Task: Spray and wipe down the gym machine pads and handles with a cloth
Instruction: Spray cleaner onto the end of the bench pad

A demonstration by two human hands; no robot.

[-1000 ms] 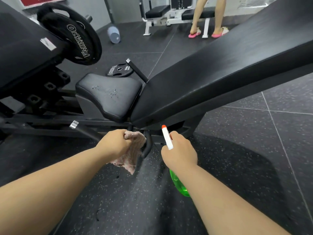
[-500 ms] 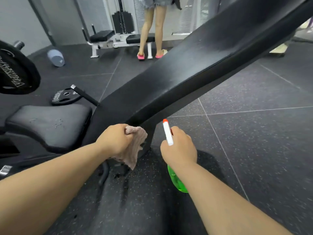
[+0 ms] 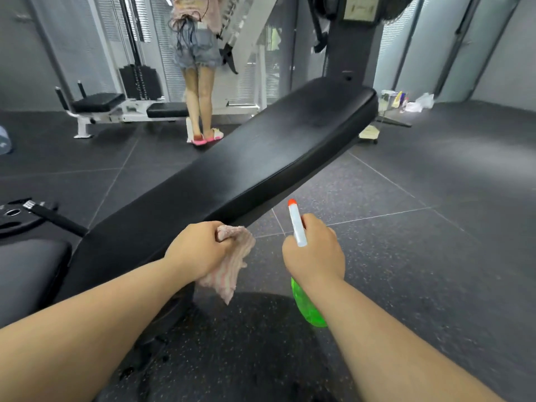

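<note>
The long black upholstered backrest pad [image 3: 275, 158] looks like smooth vinyl, with a soft grey sheen along its top and a duller, darker side edge. The black seat pad [image 3: 29, 274] at the left has the same smooth skin. The pink-and-white striped cloth [image 3: 232, 265] is soft, nubbly fabric, matt and rumpled. The translucent green plastic spray bottle [image 3: 309, 309] is glossy in the body, with a smooth, opaque white plastic nozzle tipped in orange. The dark speckled floor tiles [image 3: 406, 271] look like rubber, matt and finely grained. The far white machine frame [image 3: 116, 113] appears to be painted metal.
</note>
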